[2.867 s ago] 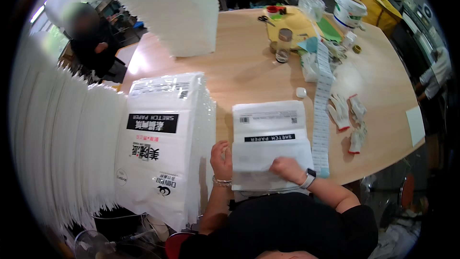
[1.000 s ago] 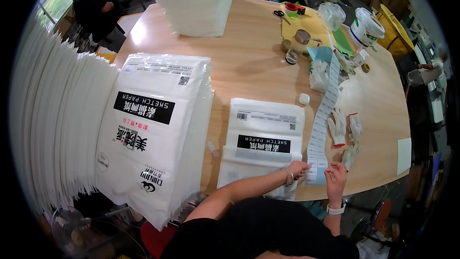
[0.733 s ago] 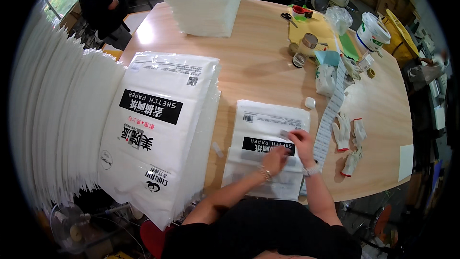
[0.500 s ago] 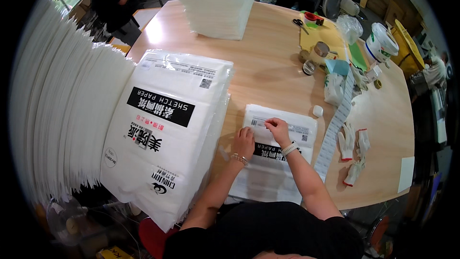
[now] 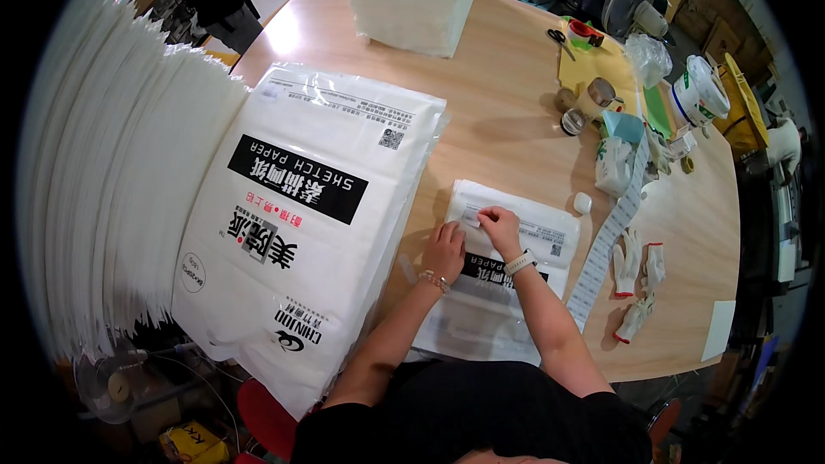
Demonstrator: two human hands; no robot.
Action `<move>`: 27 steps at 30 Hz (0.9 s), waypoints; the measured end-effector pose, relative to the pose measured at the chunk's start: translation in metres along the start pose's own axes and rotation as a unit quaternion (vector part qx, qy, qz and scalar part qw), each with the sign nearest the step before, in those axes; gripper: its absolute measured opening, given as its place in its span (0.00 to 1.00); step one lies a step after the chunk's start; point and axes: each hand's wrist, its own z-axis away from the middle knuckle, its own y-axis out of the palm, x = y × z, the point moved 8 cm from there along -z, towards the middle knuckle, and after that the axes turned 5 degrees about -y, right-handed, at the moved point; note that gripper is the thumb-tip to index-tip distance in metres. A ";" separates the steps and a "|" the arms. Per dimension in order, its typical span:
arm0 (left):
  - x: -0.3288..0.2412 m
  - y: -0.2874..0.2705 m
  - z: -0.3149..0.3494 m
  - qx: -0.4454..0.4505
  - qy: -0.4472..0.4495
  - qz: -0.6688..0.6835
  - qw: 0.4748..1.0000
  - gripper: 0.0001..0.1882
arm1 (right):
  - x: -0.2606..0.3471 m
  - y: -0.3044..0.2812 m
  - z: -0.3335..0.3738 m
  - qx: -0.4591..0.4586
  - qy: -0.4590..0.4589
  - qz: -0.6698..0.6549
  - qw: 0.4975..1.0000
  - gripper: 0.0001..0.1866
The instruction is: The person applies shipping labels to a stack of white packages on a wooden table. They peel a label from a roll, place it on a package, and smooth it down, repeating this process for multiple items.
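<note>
Across a pale wooden worktop (image 5: 507, 120), a tall white stack (image 5: 129, 198) crowded the far left, beside a large printed white package (image 5: 301, 223). A worker's left hand (image 5: 443, 253) rested at the left edge of a smaller white package (image 5: 479, 314), black-banded and lying directly before the worker; whether that grip held anything could not be told. The right hand (image 5: 500, 230), over the package's upper part, kept its grip pinched on what appeared to be a small pale label (image 5: 472, 223). Both hands had crossed from the printed strip (image 5: 606, 249) at right within the past second, suggesting work had shifted from strip to package.
</note>
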 end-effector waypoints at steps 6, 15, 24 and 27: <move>-0.001 0.002 -0.001 0.021 0.005 -0.017 1.000 0.10 | 0.005 0.000 0.000 -0.003 -0.009 0.024 1.000 0.08; -0.003 0.014 -0.001 0.072 0.015 -0.061 0.995 0.14 | 0.002 0.003 0.001 -0.020 -0.039 0.050 0.998 0.07; 0.001 0.013 0.000 0.066 0.001 -0.053 0.996 0.13 | 0.004 0.001 0.003 -0.035 -0.041 0.043 0.998 0.07; 0.001 0.015 0.000 0.064 0.005 -0.053 0.997 0.13 | 0.007 0.002 0.002 -0.037 -0.047 0.051 0.997 0.07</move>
